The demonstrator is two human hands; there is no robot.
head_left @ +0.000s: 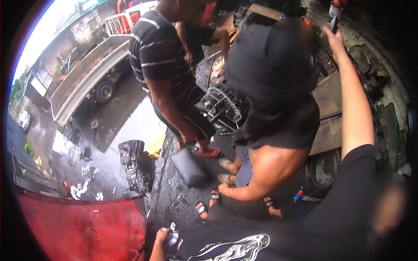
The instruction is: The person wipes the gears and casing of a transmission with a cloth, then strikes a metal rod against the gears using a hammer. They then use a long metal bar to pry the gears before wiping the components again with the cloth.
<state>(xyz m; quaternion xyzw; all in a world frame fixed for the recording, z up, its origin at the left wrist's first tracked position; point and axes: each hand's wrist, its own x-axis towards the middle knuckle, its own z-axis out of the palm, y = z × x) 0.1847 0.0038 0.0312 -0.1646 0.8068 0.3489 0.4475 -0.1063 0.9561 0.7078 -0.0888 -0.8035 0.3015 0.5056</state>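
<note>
At the lower left, my left hand [162, 235] is closed around a crumpled white cloth [173, 235], beside the dark shirt with a white print. My right hand [334, 41] is raised high at the upper right. Its fingers grip a slim dark object [334, 25], whose kind I cannot make out, just below a metal-and-orange piece [336, 9]. In front of me a person with a black head covering [270, 65] bends forward, close to a dark metal engine part with a round ribbed housing [222, 106].
A person in a striped shirt [159, 52] stands by a black padded block [189, 167]. A greasy gearbox-like casting [132, 163] sits on the wet ground. A red panel [82, 226] fills the lower left. A flatbed truck [82, 87] stands beyond. A blue-red can [298, 194] lies right.
</note>
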